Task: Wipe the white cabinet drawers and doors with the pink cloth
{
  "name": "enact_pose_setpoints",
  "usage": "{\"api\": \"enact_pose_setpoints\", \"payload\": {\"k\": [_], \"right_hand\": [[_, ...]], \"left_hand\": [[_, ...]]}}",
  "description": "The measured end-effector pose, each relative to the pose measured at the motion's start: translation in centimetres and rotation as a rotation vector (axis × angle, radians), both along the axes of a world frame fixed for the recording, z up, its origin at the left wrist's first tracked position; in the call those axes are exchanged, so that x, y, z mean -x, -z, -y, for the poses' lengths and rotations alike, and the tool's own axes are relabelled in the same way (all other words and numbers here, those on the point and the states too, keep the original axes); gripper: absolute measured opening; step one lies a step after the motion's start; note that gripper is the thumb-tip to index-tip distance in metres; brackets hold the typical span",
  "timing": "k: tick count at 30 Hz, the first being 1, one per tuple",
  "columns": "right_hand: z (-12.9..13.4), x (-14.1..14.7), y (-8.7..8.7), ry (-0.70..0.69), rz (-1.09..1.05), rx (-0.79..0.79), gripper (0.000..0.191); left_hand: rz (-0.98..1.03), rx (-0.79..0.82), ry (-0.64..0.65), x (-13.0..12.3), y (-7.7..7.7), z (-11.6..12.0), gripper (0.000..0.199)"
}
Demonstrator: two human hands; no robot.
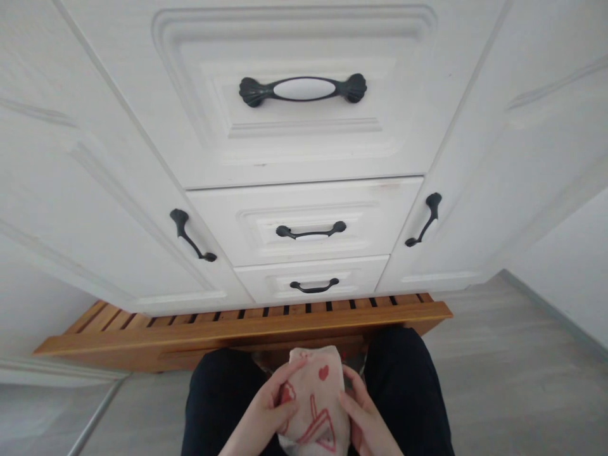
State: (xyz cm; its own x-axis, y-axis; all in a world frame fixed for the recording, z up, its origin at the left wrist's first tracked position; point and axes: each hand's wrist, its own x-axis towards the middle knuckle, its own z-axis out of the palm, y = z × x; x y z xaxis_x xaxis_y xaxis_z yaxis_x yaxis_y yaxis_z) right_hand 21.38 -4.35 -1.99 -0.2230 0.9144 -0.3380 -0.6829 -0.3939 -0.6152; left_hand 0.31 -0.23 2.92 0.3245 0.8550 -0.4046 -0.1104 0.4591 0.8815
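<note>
- A white cabinet [304,145] fills most of the view: a column of three drawers in the middle, each with a dark handle, and a door on either side with its own dark pull.
- The grey floor [498,354] runs along the bottom and the right side of the view.
- A low wooden slatted rack [237,326] stands on the floor in front of the cabinet's base, its long edge towards the person.
- The person's legs, in dark trousers [408,386], come in from the bottom edge, knees apart.
- A pale cloth bag [316,396], printed with red hearts and lines, sits between the knees, close to the near edge of the rack. It looks soft, light and limp, creased where it is pressed, so it would likely sag if lifted by one corner; a hold on both sides, or a pinch at the top edge, seems the surest. Nothing about it looks fragile or slippery.
- The left hand [268,408] closes around the bag's left side, fingers curled onto the front.
- The right hand [365,418] clasps the bag's right side, fingers along its edge.
</note>
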Motion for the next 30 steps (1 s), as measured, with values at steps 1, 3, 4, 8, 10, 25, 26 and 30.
{"api": "enact_pose_setpoints", "payload": {"k": [1,3,4,8,10,25,26,30], "right_hand": [[-0.1,-0.2,-0.1,-0.026,0.023,0.02,0.061],[-0.2,-0.7,-0.6,-0.128,0.017,0.071,0.054],[-0.3,-0.9,-1.0,-0.168,0.005,0.083,0.054],[-0.9,-1.0,-3.4,-0.174,0.255,-0.119,0.051],[-1.3,-0.7,-4.8,-0.175,0.524,-0.339,0.038],[-2.2,-1.1,-1.8,-0.091,0.835,-0.444,0.043],[-2.3,-0.7,-1.6,-0.05,0.799,-0.39,0.045],[-2.6,0.2,-1.7,0.031,0.666,-0.198,0.049]], "left_hand": [[0.027,-0.001,-0.004,0.0,-0.1,0.0,0.063],[0.11,0.014,-0.023,0.1,-0.4,0.0,0.062],[0.173,0.026,-0.045,0.2,-0.5,0.0,0.061],[0.493,0.151,-0.168,0.2,-0.1,0.0,0.061],[0.612,0.306,-0.077,-0.3,1.0,0.1,0.063],[0.274,0.017,-0.154,-2.1,0.6,-0.5,0.035],[0.235,-0.026,-0.144,-2.4,0.5,-0.3,0.037],[0.144,-0.12,-0.16,-2.6,0.2,0.1,0.063]]}}
